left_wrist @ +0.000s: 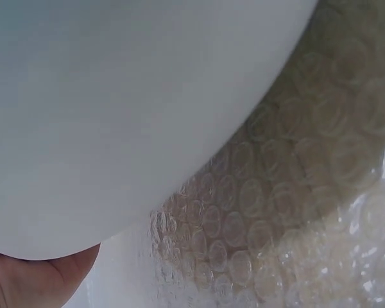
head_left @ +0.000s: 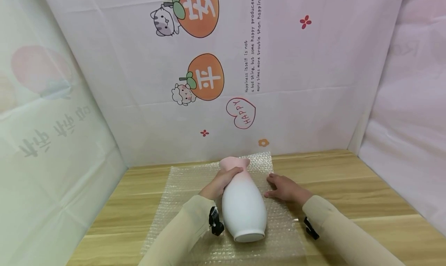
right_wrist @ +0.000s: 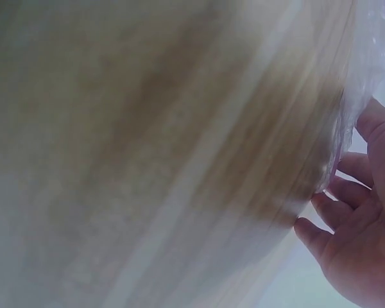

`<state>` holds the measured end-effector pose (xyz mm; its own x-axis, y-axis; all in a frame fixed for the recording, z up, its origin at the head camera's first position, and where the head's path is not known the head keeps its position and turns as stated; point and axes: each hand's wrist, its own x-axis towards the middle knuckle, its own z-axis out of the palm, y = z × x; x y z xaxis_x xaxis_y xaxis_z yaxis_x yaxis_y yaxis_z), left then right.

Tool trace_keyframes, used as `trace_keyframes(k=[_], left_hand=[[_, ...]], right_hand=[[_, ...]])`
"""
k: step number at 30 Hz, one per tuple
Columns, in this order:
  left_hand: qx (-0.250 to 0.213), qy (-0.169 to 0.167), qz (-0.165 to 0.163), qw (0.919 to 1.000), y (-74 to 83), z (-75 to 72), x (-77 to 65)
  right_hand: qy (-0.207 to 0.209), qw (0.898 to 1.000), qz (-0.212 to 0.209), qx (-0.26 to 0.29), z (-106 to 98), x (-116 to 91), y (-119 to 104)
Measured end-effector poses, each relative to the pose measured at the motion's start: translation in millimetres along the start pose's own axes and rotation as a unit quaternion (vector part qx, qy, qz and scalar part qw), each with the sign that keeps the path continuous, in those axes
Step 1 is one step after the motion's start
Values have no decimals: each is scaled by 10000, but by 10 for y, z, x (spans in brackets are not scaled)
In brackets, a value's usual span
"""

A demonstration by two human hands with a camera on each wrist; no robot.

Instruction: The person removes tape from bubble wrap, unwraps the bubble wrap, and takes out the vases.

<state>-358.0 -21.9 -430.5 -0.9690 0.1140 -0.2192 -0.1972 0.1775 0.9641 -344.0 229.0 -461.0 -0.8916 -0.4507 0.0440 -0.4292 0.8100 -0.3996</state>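
Note:
A vase [head_left: 245, 204], pink at its flared mouth and white over its rounded body, lies on its side on a sheet of clear bubble wrap [head_left: 181, 192]. Its base points toward me. My left hand [head_left: 223, 181] grips the vase around its narrow neck. In the left wrist view the white body of the vase [left_wrist: 115, 115] fills much of the picture, with part of the left hand [left_wrist: 38, 279] below it. Thumb and fingers apart, my right hand [head_left: 286, 188] touches the wrap's right edge. The right wrist view shows its fingertips [right_wrist: 314, 234] at that edge.
Beneath the wrap is a wood-grain tabletop [head_left: 341, 181]. A white printed cloth [head_left: 296, 84] hangs behind it, with further cloth walls at the left [head_left: 45, 161] and right [head_left: 411, 122]. A black wrist camera [head_left: 216, 221] sits at the left cuff.

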Motion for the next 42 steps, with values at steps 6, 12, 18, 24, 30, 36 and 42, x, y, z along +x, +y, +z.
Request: trace_keyframes(k=[6,12,18,24,30,36,42], left_hand=[[-3,58,34,10000,7,-6,-40],[-1,111,160,9998,29,-49,-80],[95,312,162,9993,86,-185,-118],[55,476,210,9986,171,-342,-164],[1,671,315,9972,273,-490,-235],[-105,917,542,9943,410,-632,-326],[-178,1073,730,9914,508,-756,-450]], right_hand=[[86,9999,-36,-55,24,14,7],[141,9998,-127,-65,19,-10,-11],[56,10000,-10,21,10,-29,-43],[67,10000,10,35,18,-28,-42],[108,9999,-97,68,28,-38,-21],[103,9999,-135,10,25,-50,-25],[-28,9997,-202,-107,-3,-83,-61]])
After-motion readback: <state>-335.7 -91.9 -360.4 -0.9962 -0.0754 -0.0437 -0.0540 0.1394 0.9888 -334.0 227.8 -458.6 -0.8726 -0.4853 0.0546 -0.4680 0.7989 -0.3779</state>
